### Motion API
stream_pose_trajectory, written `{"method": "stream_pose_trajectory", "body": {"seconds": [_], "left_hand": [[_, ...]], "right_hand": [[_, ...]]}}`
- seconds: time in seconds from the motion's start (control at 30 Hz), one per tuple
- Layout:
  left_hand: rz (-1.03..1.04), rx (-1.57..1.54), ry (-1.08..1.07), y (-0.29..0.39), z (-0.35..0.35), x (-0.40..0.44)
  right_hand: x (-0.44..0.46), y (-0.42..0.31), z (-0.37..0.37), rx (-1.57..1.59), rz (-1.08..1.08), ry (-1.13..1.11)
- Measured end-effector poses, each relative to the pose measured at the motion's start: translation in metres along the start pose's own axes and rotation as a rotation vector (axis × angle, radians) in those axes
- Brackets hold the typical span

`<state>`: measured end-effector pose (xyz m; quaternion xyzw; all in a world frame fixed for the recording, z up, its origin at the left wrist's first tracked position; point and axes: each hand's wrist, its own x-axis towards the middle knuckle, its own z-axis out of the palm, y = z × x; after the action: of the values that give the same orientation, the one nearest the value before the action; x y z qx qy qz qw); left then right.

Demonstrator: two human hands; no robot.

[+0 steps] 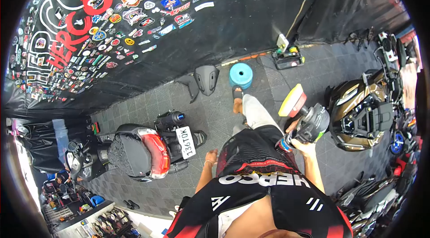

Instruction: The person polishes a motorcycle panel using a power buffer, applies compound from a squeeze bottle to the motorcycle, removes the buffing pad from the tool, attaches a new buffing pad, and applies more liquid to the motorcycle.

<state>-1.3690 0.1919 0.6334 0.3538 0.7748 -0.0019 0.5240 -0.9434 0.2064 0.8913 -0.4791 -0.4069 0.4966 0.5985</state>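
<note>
In the head view, my right hand [305, 147] is closed around a polisher [315, 123] with a grey and black body. Its pad [292, 101], yellow and white with a red backing, points up and left, away from my body. A blue and red cylindrical part [285, 143] shows beside that hand; I cannot tell whether it belongs to the tool. My left hand [211, 157], with a band at the wrist, hangs low at my side with its fingers loosely open and nothing visible in it. It is nearest to the scooter's licence plate [185, 142].
A scooter [134, 148] with a red tail light stands left; a bronze scooter [360, 114] stands right. Ahead are a blue round stool [241, 75], dark body panels [206, 80] and a tool tray [289, 58] by the sticker-covered wall. More motorcycles [376, 204] crowd the lower right.
</note>
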Motion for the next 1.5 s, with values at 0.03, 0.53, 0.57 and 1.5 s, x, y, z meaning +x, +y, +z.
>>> {"method": "stream_pose_trajectory", "body": {"seconds": [0.03,0.53,0.57,1.5], "left_hand": [[-0.001,0.007,0.0,-0.007,0.005,0.007],[0.311,0.371,-0.267,-0.029,0.014,0.081],[0.361,0.463,-0.31,-0.023,0.014,0.089],[1.28,2.271,-0.753,0.109,0.641,-0.268]], "right_hand": [[-0.002,0.002,-0.001,0.016,-0.004,0.018],[-0.087,0.017,-0.016,0.156,-0.049,0.384],[-0.101,0.014,-0.012,0.197,-0.051,0.487],[-0.546,-0.115,-0.15,0.115,-1.074,1.636]]}}
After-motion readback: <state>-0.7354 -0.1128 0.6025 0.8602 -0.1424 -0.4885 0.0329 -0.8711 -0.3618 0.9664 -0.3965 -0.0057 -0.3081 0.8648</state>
